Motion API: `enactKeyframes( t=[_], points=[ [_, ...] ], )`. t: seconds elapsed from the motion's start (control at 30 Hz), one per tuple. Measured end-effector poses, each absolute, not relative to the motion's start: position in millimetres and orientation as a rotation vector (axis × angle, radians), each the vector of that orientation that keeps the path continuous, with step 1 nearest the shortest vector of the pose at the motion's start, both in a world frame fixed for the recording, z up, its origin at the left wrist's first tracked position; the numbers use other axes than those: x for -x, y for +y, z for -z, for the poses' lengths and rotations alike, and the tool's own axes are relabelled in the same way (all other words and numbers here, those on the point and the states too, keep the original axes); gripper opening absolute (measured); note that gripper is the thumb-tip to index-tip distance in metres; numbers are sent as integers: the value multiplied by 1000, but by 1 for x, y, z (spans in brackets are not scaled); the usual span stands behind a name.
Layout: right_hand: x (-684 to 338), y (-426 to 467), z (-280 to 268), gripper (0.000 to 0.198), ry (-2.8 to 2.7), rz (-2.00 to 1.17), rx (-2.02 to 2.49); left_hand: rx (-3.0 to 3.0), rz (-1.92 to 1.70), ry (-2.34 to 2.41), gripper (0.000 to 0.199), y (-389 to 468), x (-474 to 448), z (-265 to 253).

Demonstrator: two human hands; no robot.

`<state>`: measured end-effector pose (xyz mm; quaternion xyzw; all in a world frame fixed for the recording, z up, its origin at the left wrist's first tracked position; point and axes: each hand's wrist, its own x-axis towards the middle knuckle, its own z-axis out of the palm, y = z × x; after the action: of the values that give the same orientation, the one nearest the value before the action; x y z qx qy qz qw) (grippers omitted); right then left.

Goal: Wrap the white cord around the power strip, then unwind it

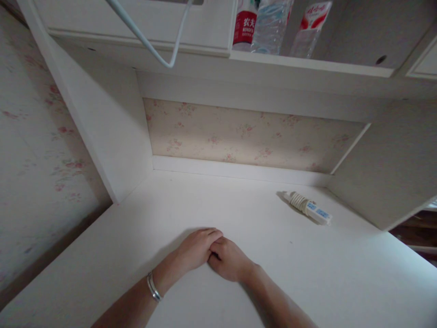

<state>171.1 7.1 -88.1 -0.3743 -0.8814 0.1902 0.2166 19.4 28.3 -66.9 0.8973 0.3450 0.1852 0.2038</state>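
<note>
My left hand (196, 248) and my right hand (230, 259) are clasped together on the white desk (191, 200), near its middle. The left fingers lie over the curled fingers of the right, and some fingertips are hidden between the two. No object shows in the clasp. A silver bangle (153, 287) circles my left wrist. Farther back on the right lies a white power strip (317, 212) with blue-marked sockets, its cord coiled at one end, apart from both hands.
Above the desk runs a shelf (314, 67) holding a red-labelled bottle (245, 27), a clear plastic-wrapped bottle (269, 27) and another bottle (309, 32). A pale cable (143, 40) hangs down in front of the cabinet. Side panels (112, 118) flank the desk, with floral wallpaper (239, 136) behind.
</note>
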Motion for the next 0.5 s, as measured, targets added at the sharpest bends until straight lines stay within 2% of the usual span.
enactKeyframes(
  t=[0.27,0.5],
  points=[
    [-171,7,88,22,-2453,-523,1057,-2504,-514,955,38,29,-19,68],
    [-172,9,90,21,-2443,-544,1045,-2498,-534,952,31,28,-19,67]
  ],
)
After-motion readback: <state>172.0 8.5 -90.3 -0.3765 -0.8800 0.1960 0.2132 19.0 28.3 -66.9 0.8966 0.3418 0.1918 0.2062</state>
